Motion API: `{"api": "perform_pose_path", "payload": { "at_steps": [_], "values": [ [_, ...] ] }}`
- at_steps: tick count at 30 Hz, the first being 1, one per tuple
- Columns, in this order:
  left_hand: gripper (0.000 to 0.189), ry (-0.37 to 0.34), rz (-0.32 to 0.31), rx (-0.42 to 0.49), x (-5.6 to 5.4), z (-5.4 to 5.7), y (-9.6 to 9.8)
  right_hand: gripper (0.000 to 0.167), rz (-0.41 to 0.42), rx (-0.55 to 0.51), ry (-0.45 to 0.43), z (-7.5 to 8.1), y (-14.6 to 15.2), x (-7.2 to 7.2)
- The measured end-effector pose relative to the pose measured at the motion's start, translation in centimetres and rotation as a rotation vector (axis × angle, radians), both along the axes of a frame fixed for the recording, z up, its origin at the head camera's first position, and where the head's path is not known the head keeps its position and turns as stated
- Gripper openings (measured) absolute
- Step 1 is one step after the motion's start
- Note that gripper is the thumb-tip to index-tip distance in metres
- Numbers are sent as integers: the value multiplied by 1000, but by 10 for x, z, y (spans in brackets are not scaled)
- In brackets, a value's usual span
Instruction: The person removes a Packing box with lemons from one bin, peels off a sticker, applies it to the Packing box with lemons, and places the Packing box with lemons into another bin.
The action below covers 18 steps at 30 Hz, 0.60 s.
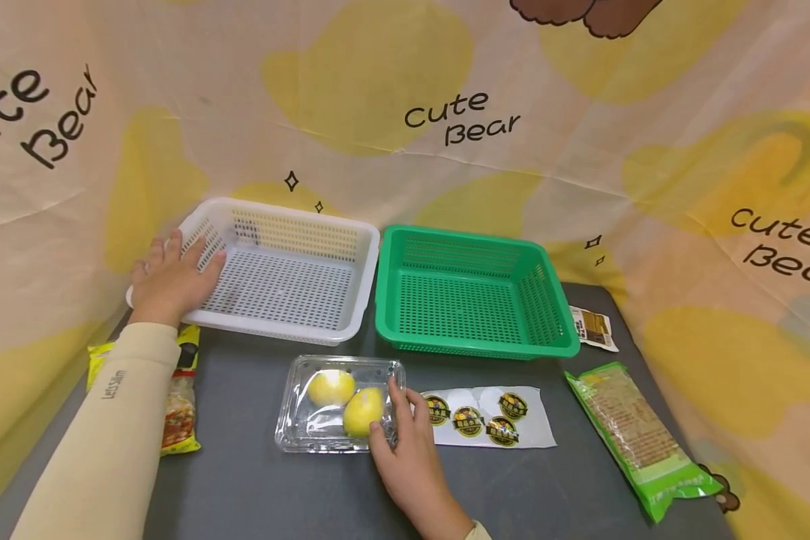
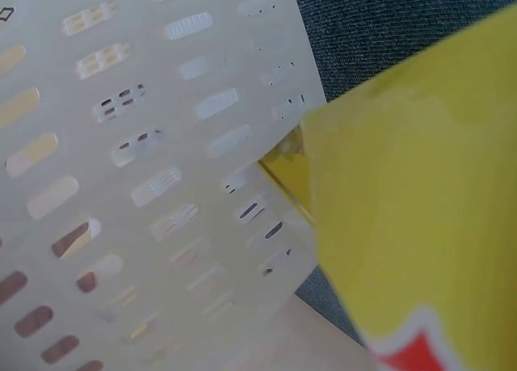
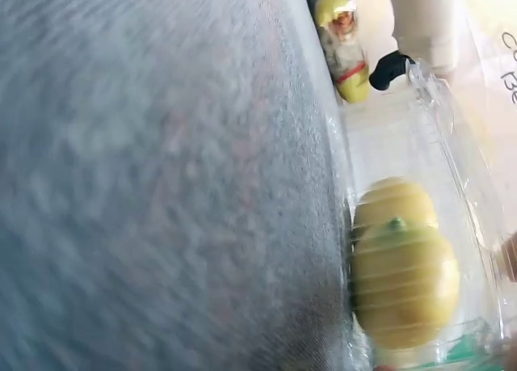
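Note:
My left hand (image 1: 175, 277) rests on the left rim of a white plastic basket (image 1: 324, 330), its fingers spread and reaching over the side. The basket's slotted wall (image 2: 178, 161) fills much of the left wrist view. My right hand (image 1: 412, 465) holds the right end of a clear plastic clamshell box (image 1: 297, 427), thumb near the front corner and fingers along the side. Inside the box lie two yellow fruits (image 1: 363, 412), side by side; they show close up as yellow fruit (image 3: 404, 286) in the right wrist view.
A green basket (image 1: 479, 349) stands right of the white one. Beside the box lies a sheet of round stickers (image 1: 468, 421). Farther right are a green-ended packet (image 1: 641, 435) and a small packet (image 1: 594, 328). A yellow packet (image 1: 182, 420) lies under the left forearm. Printed cloth (image 1: 351, 90) encloses the table.

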State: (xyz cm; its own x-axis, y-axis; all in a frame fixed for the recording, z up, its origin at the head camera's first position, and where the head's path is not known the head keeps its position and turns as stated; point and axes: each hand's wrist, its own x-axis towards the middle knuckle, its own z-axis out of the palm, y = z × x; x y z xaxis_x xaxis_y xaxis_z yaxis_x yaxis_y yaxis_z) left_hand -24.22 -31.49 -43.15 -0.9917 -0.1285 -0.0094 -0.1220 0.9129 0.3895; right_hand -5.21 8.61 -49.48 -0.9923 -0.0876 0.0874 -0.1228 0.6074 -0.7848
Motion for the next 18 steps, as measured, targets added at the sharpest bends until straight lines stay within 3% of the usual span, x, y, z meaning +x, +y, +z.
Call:
{"api": "perform_pose_path", "payload": {
  "at_steps": [18],
  "values": [
    [92,-5,-13,-9,1,2,0,67,42,80,4,10,11,-1]
  ]
}}
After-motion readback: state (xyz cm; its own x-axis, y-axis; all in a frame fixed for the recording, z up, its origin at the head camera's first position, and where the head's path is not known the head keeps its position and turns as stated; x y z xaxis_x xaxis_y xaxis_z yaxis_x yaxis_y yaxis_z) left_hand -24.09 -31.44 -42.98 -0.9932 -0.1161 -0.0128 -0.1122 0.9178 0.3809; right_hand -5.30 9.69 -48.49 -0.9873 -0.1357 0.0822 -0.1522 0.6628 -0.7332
